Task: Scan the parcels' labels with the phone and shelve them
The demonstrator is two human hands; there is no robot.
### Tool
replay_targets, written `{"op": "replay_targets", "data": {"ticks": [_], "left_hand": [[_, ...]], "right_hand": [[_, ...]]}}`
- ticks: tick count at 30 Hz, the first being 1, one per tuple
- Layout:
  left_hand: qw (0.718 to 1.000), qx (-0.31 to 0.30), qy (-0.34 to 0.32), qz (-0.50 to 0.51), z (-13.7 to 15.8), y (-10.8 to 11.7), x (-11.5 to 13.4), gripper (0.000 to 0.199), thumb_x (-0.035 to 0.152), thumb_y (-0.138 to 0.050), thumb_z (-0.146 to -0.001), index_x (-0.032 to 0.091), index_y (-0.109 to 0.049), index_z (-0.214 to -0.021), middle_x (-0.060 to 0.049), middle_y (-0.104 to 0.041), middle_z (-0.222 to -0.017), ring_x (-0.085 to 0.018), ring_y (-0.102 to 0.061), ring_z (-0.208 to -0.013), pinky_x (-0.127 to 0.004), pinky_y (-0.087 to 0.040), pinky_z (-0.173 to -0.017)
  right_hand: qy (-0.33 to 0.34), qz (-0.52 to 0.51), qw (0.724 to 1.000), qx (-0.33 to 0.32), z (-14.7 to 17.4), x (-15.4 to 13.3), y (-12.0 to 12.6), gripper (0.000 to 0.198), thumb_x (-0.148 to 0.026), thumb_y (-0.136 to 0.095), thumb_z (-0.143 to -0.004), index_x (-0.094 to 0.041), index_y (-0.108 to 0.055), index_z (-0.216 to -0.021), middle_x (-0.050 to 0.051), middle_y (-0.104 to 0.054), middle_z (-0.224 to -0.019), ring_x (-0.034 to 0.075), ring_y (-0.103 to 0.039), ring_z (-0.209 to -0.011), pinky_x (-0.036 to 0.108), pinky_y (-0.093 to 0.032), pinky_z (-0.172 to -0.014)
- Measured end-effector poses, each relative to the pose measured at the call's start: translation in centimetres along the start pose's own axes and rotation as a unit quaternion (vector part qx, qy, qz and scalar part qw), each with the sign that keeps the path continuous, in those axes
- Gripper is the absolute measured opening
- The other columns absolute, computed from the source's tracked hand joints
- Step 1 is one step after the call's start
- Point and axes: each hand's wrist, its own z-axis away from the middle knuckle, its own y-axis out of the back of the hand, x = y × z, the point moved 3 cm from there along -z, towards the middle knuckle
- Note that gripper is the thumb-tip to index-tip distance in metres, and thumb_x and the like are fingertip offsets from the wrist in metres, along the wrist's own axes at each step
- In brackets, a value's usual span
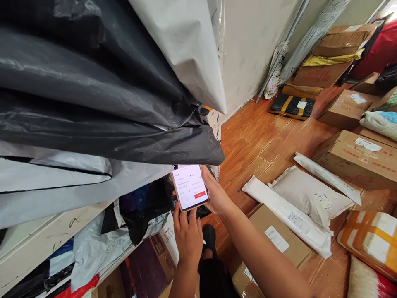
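A smartphone point(190, 188) with a lit white screen and a red button is tilted up below a large black plastic parcel point(102, 120), whose end covers its top edge. My right hand point(216, 194) is closed on the phone's right side, with the thumb along the edge. From below, my left hand point(188, 234) reaches the phone's lower left edge. Its fingers go up against and partly behind the case, so their tips are hidden. Beside the phone on the left, black and grey bagged parcels point(141, 207) lie on a shelf.
A white shelf edge point(52, 238) runs along the left. A white bag point(189, 45) hangs over from above. On the wooden floor point(248, 145) to the right lie cartons point(359, 161), white mailer bags point(313, 194) and a taped orange-and-white parcel point(369, 240). A foot in a dark shoe point(209, 238) stands below.
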Motion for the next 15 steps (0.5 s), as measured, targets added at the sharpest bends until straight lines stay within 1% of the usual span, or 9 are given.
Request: {"op": "replay_targets", "data": {"ticks": [3,7,9,10,11,13,15], "left_hand": [[1.000,0.002,0.000,-0.001,0.0,0.0,0.0,0.036,0.010,-0.061,-0.083,0.014,-0.060,-0.119,-0.017,-0.052,-0.126,-0.039,-0.037,-0.134,-0.056,-0.044,-0.103],[1.000,0.004,-0.003,-0.004,0.1,0.0,0.0,0.036,0.010,-0.061,-0.083,0.013,-0.060,-0.118,-0.017,-0.052,-0.126,-0.039,-0.037,-0.133,-0.056,-0.045,-0.103],[1.000,0.003,-0.006,-0.007,0.2,-0.1,0.1,0.034,0.010,-0.061,-0.083,0.012,-0.060,-0.117,-0.018,-0.052,-0.125,-0.039,-0.038,-0.133,-0.056,-0.045,-0.102],[1.000,0.000,-0.005,-0.008,0.2,-0.1,0.1,0.033,0.011,-0.061,-0.083,0.012,-0.061,-0.116,-0.019,-0.052,-0.125,-0.039,-0.037,-0.133,-0.056,-0.045,-0.102],[1.000,-0.003,-0.003,-0.008,0.2,-0.1,0.1,0.032,0.011,-0.061,-0.083,0.012,-0.061,-0.115,-0.019,-0.052,-0.125,-0.039,-0.037,-0.133,-0.056,-0.044,-0.103],[1.000,-0.005,0.001,-0.009,0.2,-0.1,0.1,0.033,0.012,-0.061,-0.084,0.012,-0.060,-0.116,-0.019,-0.052,-0.127,-0.039,-0.035,-0.135,-0.056,-0.044,-0.104],[1.000,-0.006,0.002,-0.010,0.2,-0.1,0.2,0.036,0.013,-0.061,-0.084,0.013,-0.058,-0.120,-0.020,-0.048,-0.134,-0.038,-0.032,-0.138,-0.056,-0.042,-0.105]], "right_hand": [[0.003,-0.004,1.000,0.002,-0.1,0.0,0.0,0.045,-0.060,-0.058,-0.085,-0.031,-0.050,-0.119,0.004,-0.069,-0.119,0.029,-0.071,-0.099,0.052,-0.057,-0.084],[0.009,-0.015,1.000,-0.007,0.1,-0.1,-0.1,0.042,-0.057,-0.054,-0.089,-0.029,-0.049,-0.120,0.007,-0.068,-0.122,0.030,-0.069,-0.105,0.053,-0.056,-0.086],[0.005,-0.020,1.000,-0.017,0.4,-0.3,0.0,0.038,-0.048,-0.059,-0.089,-0.028,-0.050,-0.119,0.007,-0.068,-0.121,0.030,-0.070,-0.102,0.052,-0.055,-0.088],[-0.001,-0.023,0.999,-0.025,0.7,-0.4,0.0,0.039,-0.041,-0.063,-0.086,-0.028,-0.050,-0.120,0.006,-0.068,-0.121,0.029,-0.071,-0.101,0.051,-0.054,-0.089],[-0.008,-0.026,0.999,-0.033,1.1,-0.5,0.1,0.044,-0.032,-0.068,-0.082,-0.029,-0.049,-0.122,0.005,-0.068,-0.122,0.029,-0.071,-0.101,0.050,-0.054,-0.090],[-0.018,-0.030,0.998,-0.048,1.8,-0.8,0.2,0.063,-0.014,-0.071,-0.072,-0.031,-0.047,-0.127,0.003,-0.066,-0.125,0.028,-0.070,-0.104,0.048,-0.053,-0.092],[-0.020,-0.033,0.998,-0.057,2.5,-1.0,0.3,0.076,-0.006,-0.069,-0.067,-0.034,-0.043,-0.132,0.002,-0.064,-0.129,0.027,-0.067,-0.108,0.046,-0.052,-0.094]]}}
